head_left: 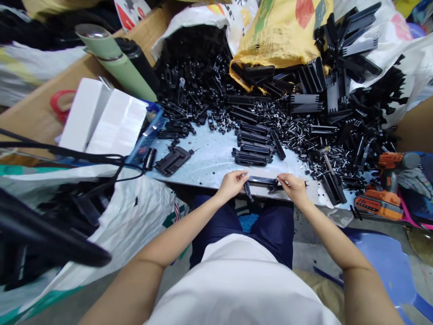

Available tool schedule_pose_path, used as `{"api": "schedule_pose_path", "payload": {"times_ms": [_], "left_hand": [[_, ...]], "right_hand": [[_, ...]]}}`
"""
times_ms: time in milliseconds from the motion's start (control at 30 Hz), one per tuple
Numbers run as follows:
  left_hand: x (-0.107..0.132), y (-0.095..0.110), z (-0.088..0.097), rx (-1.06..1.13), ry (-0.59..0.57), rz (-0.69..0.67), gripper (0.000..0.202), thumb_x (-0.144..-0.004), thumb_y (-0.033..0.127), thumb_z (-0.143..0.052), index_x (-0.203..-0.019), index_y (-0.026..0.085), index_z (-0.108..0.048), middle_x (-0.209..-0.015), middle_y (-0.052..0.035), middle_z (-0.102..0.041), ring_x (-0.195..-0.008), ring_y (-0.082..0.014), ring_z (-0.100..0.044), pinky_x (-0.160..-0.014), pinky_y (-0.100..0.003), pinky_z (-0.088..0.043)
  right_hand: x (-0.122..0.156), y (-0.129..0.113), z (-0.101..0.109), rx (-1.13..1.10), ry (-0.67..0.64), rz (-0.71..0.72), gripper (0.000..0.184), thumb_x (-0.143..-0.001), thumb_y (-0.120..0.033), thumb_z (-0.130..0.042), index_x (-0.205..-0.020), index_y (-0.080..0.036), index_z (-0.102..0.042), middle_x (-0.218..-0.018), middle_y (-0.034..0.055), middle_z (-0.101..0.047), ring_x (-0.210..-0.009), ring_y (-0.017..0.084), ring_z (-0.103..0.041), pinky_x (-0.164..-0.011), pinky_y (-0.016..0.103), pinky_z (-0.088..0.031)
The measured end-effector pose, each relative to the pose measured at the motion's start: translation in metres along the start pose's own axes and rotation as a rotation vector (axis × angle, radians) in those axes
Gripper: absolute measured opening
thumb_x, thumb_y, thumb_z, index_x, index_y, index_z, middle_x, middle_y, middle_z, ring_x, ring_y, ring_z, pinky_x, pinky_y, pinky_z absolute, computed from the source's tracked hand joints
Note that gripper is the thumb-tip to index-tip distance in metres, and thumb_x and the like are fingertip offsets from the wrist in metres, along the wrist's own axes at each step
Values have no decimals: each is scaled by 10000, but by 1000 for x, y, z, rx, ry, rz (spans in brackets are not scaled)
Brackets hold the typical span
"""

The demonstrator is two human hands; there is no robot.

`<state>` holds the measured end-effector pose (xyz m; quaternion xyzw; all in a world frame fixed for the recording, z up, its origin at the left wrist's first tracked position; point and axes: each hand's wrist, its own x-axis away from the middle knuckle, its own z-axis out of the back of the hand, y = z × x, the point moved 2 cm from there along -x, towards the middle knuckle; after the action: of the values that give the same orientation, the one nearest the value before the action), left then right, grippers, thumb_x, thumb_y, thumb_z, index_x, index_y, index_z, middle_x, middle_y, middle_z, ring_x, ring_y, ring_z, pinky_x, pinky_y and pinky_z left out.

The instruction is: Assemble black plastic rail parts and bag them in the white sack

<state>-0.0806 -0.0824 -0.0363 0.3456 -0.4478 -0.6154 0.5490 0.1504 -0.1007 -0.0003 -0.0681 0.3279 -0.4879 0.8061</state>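
Note:
My left hand point(234, 183) and my right hand point(292, 186) are at the table's front edge, one at each end of a long black plastic bar point(261, 180). The fingers of both hands are pinched on its ends. A short black arm piece point(248, 191) hangs down at the left end, by my left fingertips. Another dark piece shows beside my right fingers, too small to make out. Just beyond the hands, several black bar assemblies point(253, 157) lie in a stacked row, with a single bar point(278, 145) slanted at their right.
Loose screws point(280, 119) and black parts point(189, 85) heap across the back. A hammer point(329, 163) lies right, near an orange cordless drill point(389, 185). At left are a black tool holder point(173, 160), a blue basket point(149, 131) and a green flask point(115, 61). A blue stool point(382, 257) stands lower right.

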Motion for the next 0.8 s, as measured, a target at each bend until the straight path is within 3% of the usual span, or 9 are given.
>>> {"api": "schedule_pose_path", "payload": {"times_ms": [67,133,233,300,367,433,567,667,800], "left_hand": [[3,6,2,-258,145,-317,305,-897,384,-526,-1040,127,-608,-864,-94,-570,-807,-210,-563,-725,-302,-493],[7,11,1,-460,173,-656,307,-933,368,-457,-1093,136,-579,-1000,-116,-554,-972,-241,-524,-836,-357,-466],[10,13,-7,-656,-6,-1086,304,-963,301,-379,-1167,127,-521,-1134,-118,-513,-1119,-239,-445,-963,-389,-391],[7,14,-15,-763,-129,-1232,340,-968,315,-373,-1206,98,-482,-1205,-133,-468,-1160,-244,-407,-995,-388,-359],[0,16,-24,-871,-229,-1228,426,-958,388,-411,-1233,65,-450,-1236,-164,-432,-1117,-260,-434,-950,-377,-390],[-10,21,-32,-960,-270,-1104,516,-933,460,-461,-1231,40,-444,-1188,-190,-455,-1004,-265,-493,-848,-359,-435],[-21,35,-39,-924,-277,-821,509,-957,497,-344,-913,56,-595,-801,-139,-545,-770,-242,-535,-649,-309,-431],[-5,56,-28,-665,-271,-810,660,-964,521,-123,-675,117,-558,-623,-96,-483,-641,-208,-512,-569,-283,-390],[43,94,-7,-96,-344,-852,679,-955,509,-20,-645,154,-508,-588,-59,-470,-552,-155,-477,-544,-260,-372]], "right_hand": [[8,2,-1,24,-30,121,252,-910,-280,-429,-870,-176,-655,-858,71,-682,-794,147,-645,-759,282,-521],[14,6,1,34,-78,207,238,-911,-273,-435,-984,-170,-637,-957,88,-670,-865,153,-630,-790,298,-509],[18,17,6,78,-228,269,338,-899,-379,-451,-1128,-169,-584,-1046,113,-636,-920,172,-597,-792,319,-492],[17,26,9,143,-343,314,400,-902,-440,-418,-1161,-175,-567,-1037,113,-627,-894,171,-587,-764,307,-479],[15,34,12,248,-419,328,450,-893,-505,-391,-1114,-165,-588,-975,114,-629,-841,175,-581,-711,291,-459],[12,41,15,372,-424,276,518,-866,-585,-369,-916,-141,-632,-807,110,-621,-720,175,-563,-624,273,-417],[7,28,28,410,-318,180,632,-869,-642,-252,-555,-154,-504,-521,59,-478,-491,129,-436,-495,254,-291],[1,-9,51,143,-312,236,612,-914,-575,-198,-573,-161,-493,-503,38,-461,-463,111,-414,-475,248,-273],[-4,-73,77,-509,-357,220,524,-949,-474,-199,-616,-183,-480,-489,14,-464,-454,105,-448,-473,232,-323]]}}
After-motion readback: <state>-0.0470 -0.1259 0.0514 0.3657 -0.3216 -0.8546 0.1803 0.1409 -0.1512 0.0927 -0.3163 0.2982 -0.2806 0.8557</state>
